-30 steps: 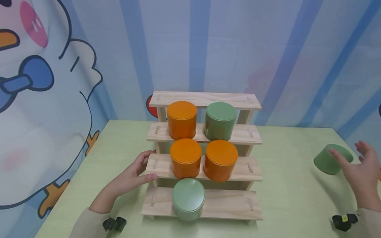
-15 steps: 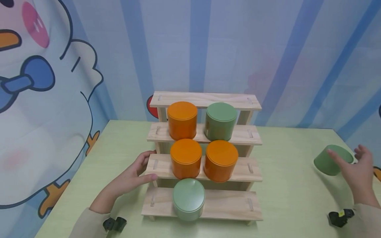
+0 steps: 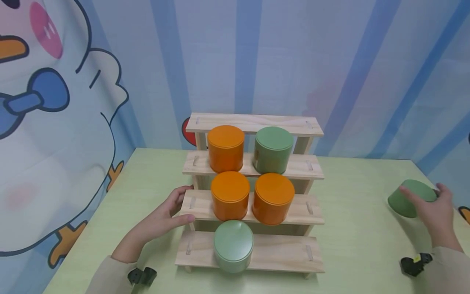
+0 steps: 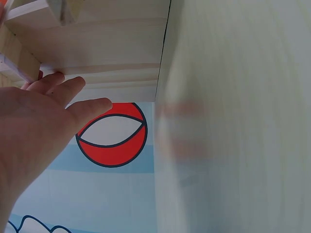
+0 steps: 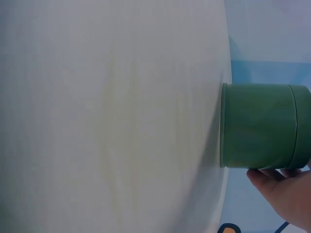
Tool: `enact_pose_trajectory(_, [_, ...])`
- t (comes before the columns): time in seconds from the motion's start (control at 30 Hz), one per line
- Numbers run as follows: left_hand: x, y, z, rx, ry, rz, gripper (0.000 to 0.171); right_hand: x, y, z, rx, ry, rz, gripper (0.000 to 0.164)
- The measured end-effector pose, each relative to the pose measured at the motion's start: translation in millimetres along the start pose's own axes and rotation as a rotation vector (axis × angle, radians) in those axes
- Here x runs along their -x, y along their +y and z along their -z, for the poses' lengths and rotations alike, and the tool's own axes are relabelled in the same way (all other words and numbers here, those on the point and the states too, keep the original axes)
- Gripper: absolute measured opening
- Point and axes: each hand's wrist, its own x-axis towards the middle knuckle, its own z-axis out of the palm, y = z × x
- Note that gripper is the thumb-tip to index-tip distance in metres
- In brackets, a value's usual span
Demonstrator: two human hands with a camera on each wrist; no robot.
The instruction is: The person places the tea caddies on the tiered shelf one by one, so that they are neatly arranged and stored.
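Observation:
A wooden stepped shelf (image 3: pixel 279 252) stands mid-table in the head view. My left hand (image 3: pixel 161 220) holds its left side, thumb on the front edge of the second-lowest step, other fingers partly hidden behind; in the left wrist view the hand (image 4: pixel 43 121) reaches along the side. At the table's right, my right hand (image 3: pixel 437 212) is spread around a lidded green tin (image 3: pixel 405 204), thumb over its near side. The right wrist view shows the fingers (image 5: pixel 272 182) at the tin's side. The tin stands on the table; the thumb is hidden there.
Orange tins (image 3: pixel 225 149) and a second green tin (image 3: pixel 273 151) stand on the third step. Two more orange tins (image 3: pixel 230 196) sit below them, and a pale green tin (image 3: pixel 233 247) is on the lowest step. A printed cloth (image 3: pixel 286 61) hangs behind the table.
My right hand has moved left and slightly down, bringing its fingers closer around the green tin. The tin has stayed put. My left hand and the shelf show no movement.

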Motion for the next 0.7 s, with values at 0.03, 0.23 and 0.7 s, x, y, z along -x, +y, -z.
enact_pose_trajectory(0.03, [-0.1, -0.3, 0.1, 0.001, -0.001, -0.002, 0.071, 6.4, -8.2, 1.4, -0.001, -0.014, -0.016, 0.109])
enact_pose_trajectory(0.23, [-0.7, -1.0, 0.2, -0.004, -0.004, 0.000, 0.071, 42.2, -47.1, 8.1, -0.017, -0.069, -0.069, 0.105])
enact_pose_trajectory(0.7, [-1.2, 0.2, -0.1, -0.015, -0.006, -0.003, 0.070, 39.4, -41.0, 9.1, 0.005, -0.107, -0.118, 0.107])
